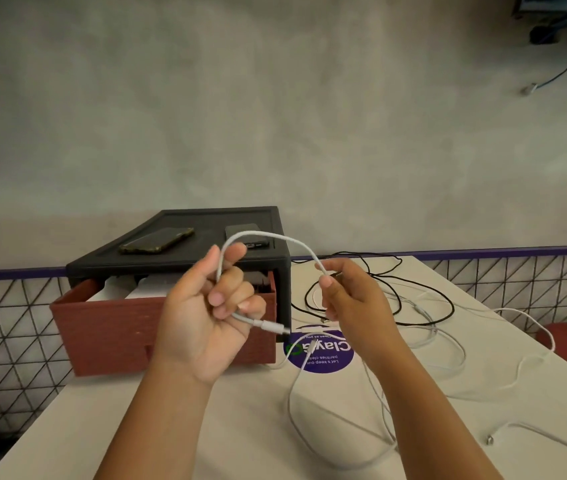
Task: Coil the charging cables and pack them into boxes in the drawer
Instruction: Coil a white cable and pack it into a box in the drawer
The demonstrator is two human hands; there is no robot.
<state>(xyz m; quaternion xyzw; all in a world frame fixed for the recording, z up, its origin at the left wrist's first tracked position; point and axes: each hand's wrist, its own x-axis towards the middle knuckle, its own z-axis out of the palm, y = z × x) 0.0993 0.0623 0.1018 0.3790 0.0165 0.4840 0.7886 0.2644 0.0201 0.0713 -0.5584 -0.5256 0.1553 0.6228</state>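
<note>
White charging cable [268, 235]: plug end clamped in curled left hand [206, 317], right hand [348, 296] pinching the arc, best fed leftward in even, untwisted loops.

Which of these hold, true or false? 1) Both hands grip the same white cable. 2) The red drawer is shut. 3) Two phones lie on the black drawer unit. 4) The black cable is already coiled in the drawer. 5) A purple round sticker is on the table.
1) True: the left hand and right hand both hold the white charging cable.
2) False: the red drawer is pulled open.
3) True: two dark phones lie on the black plastic drawer unit.
4) False: the black cable lies loose on the white table.
5) True: the purple round sticker sits beside the drawer.
</note>
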